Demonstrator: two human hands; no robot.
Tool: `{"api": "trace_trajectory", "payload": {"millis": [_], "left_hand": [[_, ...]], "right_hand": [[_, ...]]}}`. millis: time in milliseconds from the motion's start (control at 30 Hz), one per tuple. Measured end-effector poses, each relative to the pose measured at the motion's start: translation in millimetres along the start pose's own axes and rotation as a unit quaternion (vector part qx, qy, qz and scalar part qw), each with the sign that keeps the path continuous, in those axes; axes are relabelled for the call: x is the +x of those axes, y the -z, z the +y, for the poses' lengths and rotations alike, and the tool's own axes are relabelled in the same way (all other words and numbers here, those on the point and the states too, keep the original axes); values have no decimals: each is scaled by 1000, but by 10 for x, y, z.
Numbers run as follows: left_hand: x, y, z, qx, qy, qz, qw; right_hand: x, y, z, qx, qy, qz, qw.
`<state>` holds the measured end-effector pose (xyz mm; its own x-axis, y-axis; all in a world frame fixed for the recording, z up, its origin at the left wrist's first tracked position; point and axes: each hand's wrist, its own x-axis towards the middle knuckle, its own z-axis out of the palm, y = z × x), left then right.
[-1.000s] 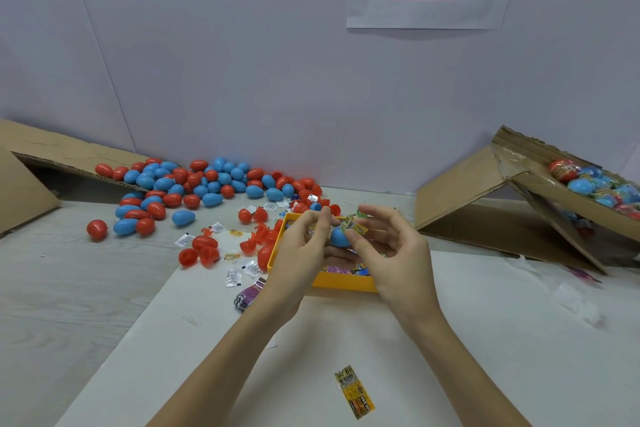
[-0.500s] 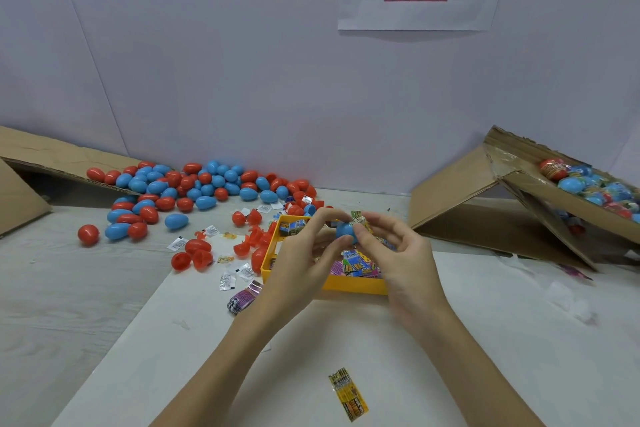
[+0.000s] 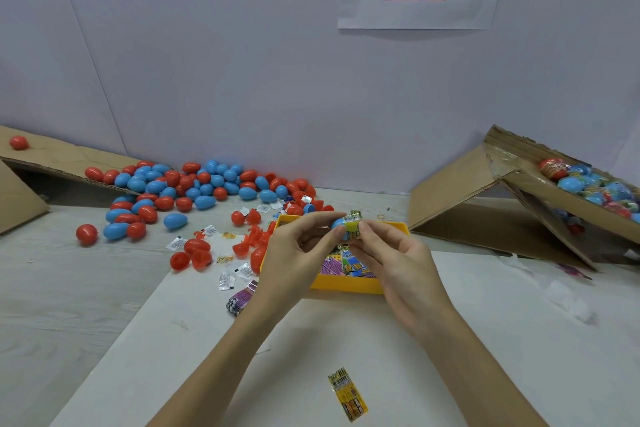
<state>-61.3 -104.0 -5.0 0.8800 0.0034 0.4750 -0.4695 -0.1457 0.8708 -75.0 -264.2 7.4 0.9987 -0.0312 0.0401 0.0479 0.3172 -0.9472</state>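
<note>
Loose eggs (image 3: 194, 191): red and blue, piled left of and behind the yellow tray (image 3: 346, 284).
Left hand (image 3: 298, 253): above the tray's left half; thumb and fingertips pinch the bare left end of the blue egg (image 3: 337, 225).
Blue egg: held sideways above the tray's far rim. Judged light, rigid, smooth and slippery; grip it by the ends.
Film sleeve (image 3: 353, 230): printed band round the egg's right part. Judged thin, limp and crease-prone; hold it by the edge.
Right hand (image 3: 398, 263): above the tray's right half; fingertips pinch the film sleeve.

Both bare forearms reach forward and converge. The left hand (image 3: 298, 253) and right hand (image 3: 398, 263) meet at the fingertips, fingers curled in a pinch.
</note>
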Motion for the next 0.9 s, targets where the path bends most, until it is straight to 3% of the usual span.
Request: {"api": "trace_trajectory", "payload": {"millis": [167,400,500,667,900], "left_hand": [[-44,-26,4,8,-39,11,999],[-33,-16,7,98,-111,0,989],[-52,-52,19,133,-146,-15,980],[-60,-89,13,111,-146,-3,983],[-64,-85,-8,26,-110,-27,993]], "right_hand": [[-43,-48,-20,14,-5,7,1000],[-83,-100,-62,52,-38,-6,998],[-87,-110,-86,139,-91,-26,986],[-72,-130,-140,234,-207,-62,948],[-91,-141,-128,268,-248,-51,930]]}}
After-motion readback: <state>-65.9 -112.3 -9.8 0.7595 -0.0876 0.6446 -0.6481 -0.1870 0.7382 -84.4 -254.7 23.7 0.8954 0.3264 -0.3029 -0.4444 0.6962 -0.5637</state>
